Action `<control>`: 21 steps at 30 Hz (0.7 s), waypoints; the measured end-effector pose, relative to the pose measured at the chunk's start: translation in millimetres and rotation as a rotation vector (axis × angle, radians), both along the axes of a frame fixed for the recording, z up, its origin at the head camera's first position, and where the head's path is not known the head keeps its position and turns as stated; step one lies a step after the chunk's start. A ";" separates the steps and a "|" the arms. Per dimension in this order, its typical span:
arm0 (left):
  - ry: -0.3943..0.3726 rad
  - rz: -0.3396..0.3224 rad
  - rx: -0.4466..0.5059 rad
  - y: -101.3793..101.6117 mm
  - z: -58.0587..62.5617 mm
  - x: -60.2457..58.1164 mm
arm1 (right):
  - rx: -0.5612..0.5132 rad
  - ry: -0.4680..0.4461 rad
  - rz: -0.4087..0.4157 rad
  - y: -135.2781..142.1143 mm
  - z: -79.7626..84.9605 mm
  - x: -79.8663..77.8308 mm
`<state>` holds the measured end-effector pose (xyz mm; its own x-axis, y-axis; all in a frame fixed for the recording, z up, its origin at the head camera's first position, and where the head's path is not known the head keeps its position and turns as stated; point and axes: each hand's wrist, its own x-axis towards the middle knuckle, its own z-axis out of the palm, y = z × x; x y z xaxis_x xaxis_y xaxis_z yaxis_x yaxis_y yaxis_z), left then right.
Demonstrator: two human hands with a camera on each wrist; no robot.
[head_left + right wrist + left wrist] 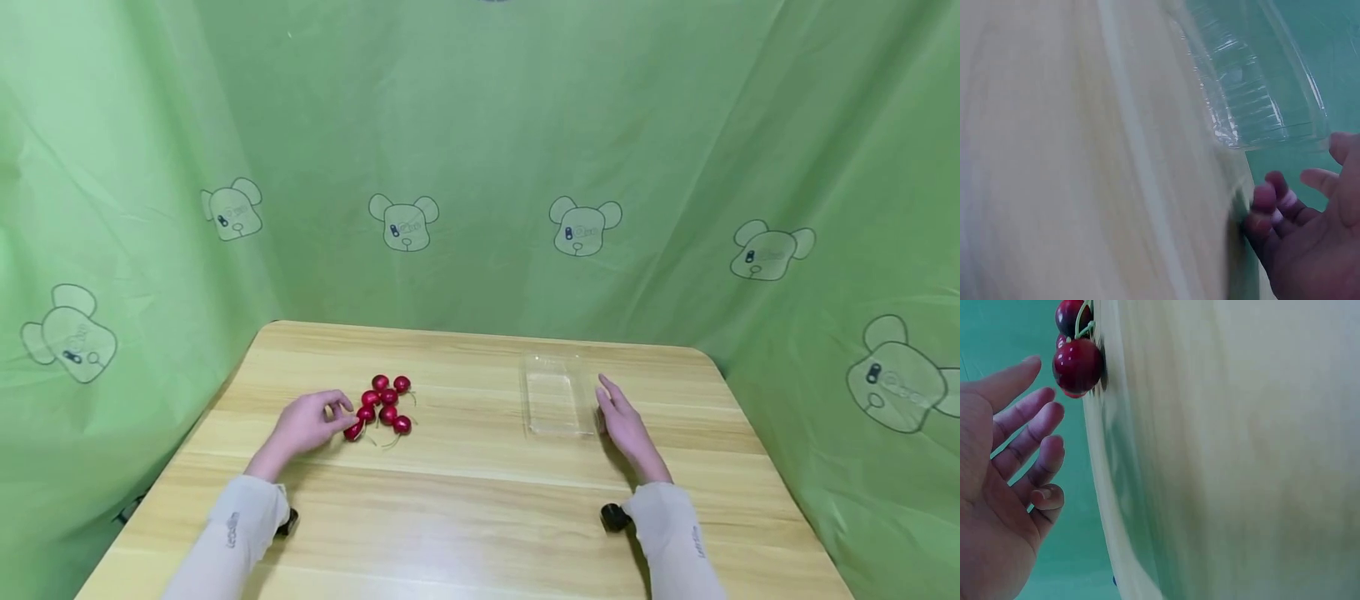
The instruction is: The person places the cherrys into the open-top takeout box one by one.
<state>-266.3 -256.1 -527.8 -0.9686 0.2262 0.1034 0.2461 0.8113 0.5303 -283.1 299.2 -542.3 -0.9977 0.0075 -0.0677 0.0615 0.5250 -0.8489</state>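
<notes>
Several dark red cherries [387, 397] with thin stems lie in a loose cluster on the left half of the table. My left hand [311, 421] is at the cluster's near left side, fingertips right by the closest cherry [352, 432]. In the left wrist view its fingers are loosely bent and a gap shows between them and a cherry [1077, 365]. Right of centre sits a clear plastic box [557, 433], its ribbed wall [1254, 100] showing in the right wrist view. Just right of it is my right hand [622, 421], fingers relaxed, with nothing in its grasp.
The light wood tabletop [420, 517] has rounded far corners. Green cloth [480, 125] printed with bear heads hangs behind the table and along both sides. A black wrist device [615, 517] is on the right sleeve, and another [288, 522] on the left.
</notes>
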 end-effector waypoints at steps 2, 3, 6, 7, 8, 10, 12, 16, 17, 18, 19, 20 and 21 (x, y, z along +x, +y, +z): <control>-0.006 -0.007 0.000 1.2 -1.1 1.1 | -0.061 -0.002 0.011 -1.4 -1.5 -2.5; -0.007 -0.012 -0.002 1.8 -1.8 1.3 | -0.095 -0.008 0.015 -1.8 -2.3 -3.1; -0.016 -0.016 -0.005 3.7 -4.0 2.6 | -0.155 -0.007 0.009 -2.5 -5.1 -3.7; -0.015 -0.015 -0.011 4.7 -4.9 2.9 | -0.161 -0.002 0.006 -2.0 -6.2 -3.0; -0.015 -0.011 -0.015 5.6 -5.4 3.5 | -0.170 -0.001 -0.002 -1.5 -7.2 -2.3; -0.013 -0.003 -0.014 7.4 -5.9 4.9 | -0.185 0.007 -0.006 -0.3 -8.9 -1.3; -0.003 -0.007 -0.017 9.4 -5.6 6.5 | -0.204 0.010 -0.002 0.8 -10.0 -0.8; -0.005 -0.016 -0.025 14.0 -3.9 9.3 | -0.228 0.013 0.009 2.3 -11.4 -1.6; -0.006 -0.017 -0.033 15.2 -3.7 9.6 | -0.228 0.013 0.015 2.7 -11.9 -2.1; -0.006 -0.017 -0.042 16.1 -3.7 9.8 | -0.228 0.011 0.020 2.6 -12.3 -2.6; -0.005 -0.017 -0.051 17.0 -3.7 9.8 | -0.223 0.008 0.027 2.7 -12.7 -2.9; -0.003 -0.019 -0.060 17.8 -3.9 9.7 | -0.220 0.005 0.031 2.4 -12.7 -3.1; 0.001 -0.021 -0.072 18.5 -4.3 9.4 | -0.217 -0.001 0.036 2.2 -12.3 -3.0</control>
<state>-256.9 -237.6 -532.1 -0.9635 0.2533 0.0867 0.2637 0.8420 0.4707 -286.1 301.5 -554.6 -0.9970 -0.0426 -0.0649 0.0472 0.3316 -0.9422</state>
